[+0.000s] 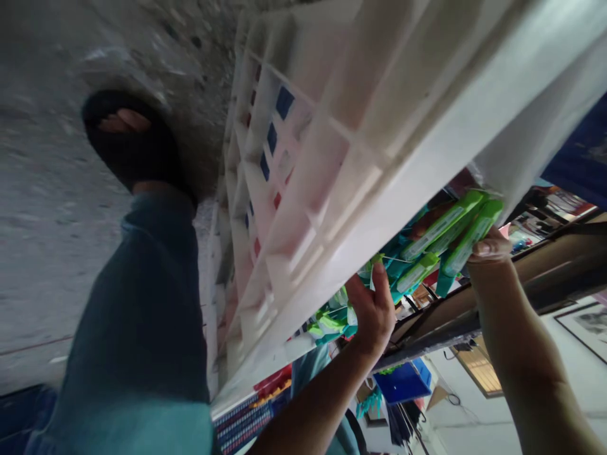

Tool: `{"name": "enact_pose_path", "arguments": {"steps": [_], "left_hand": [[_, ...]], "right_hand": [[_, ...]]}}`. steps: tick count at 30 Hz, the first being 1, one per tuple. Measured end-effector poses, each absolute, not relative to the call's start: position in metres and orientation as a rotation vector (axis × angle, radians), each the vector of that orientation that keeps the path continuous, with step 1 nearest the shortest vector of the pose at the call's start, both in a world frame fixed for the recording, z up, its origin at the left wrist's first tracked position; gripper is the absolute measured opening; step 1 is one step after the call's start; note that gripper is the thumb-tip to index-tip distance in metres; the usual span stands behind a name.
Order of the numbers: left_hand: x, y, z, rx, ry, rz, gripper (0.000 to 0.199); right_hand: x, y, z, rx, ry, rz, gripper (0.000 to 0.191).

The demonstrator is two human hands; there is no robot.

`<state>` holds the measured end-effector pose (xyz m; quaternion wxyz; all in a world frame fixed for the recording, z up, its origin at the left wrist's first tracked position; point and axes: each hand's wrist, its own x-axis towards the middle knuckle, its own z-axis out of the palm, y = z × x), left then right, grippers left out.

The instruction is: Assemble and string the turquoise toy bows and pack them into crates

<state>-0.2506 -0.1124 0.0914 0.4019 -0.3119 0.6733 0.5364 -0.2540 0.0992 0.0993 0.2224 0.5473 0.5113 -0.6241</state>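
Green packages (469, 237) are held in the fingers of the right hand (490, 248) — beside the rim of the white crate (374, 221). The left hand (374, 313) is positioned left of them — finger closure cannot be determined.

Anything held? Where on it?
Right hand grips a bunch of green-and-teal pieces by their green ends. Left hand is at the white crate's rim; its hold can't be told.

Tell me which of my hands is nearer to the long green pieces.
Right. Your right hand is up against the long green pieces; your left hand is apart from them, closer to the basket's rim.
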Motion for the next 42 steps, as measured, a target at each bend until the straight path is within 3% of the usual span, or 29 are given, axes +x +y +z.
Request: {"name": "enact_pose_path", "arguments": {"steps": [14,19,23,34,42], "left_hand": [[-0.268,-0.123,0.053,-0.984,1.666,1.264,0.037],[-0.303,-0.119,0.043,-0.797,1.744,1.465,0.035],[-0.319,-0.111,0.021,-0.598,1.427,1.621,0.039],[-0.320,-0.114,-0.006,-0.619,1.129,1.537,0.043],[-0.321,-0.120,-0.010,-0.627,1.192,1.502,0.048]], "right_hand": [[-0.258,0.092,0.080,1.464,1.349,-1.691,0.042],[-0.267,0.082,0.056,1.355,1.421,-1.652,0.051],[-0.271,0.080,0.041,1.287,1.473,-1.647,0.062],[-0.263,0.091,0.023,1.232,1.529,-1.611,0.072],[-0.256,0.096,0.031,1.208,1.702,-1.567,0.064]]}}
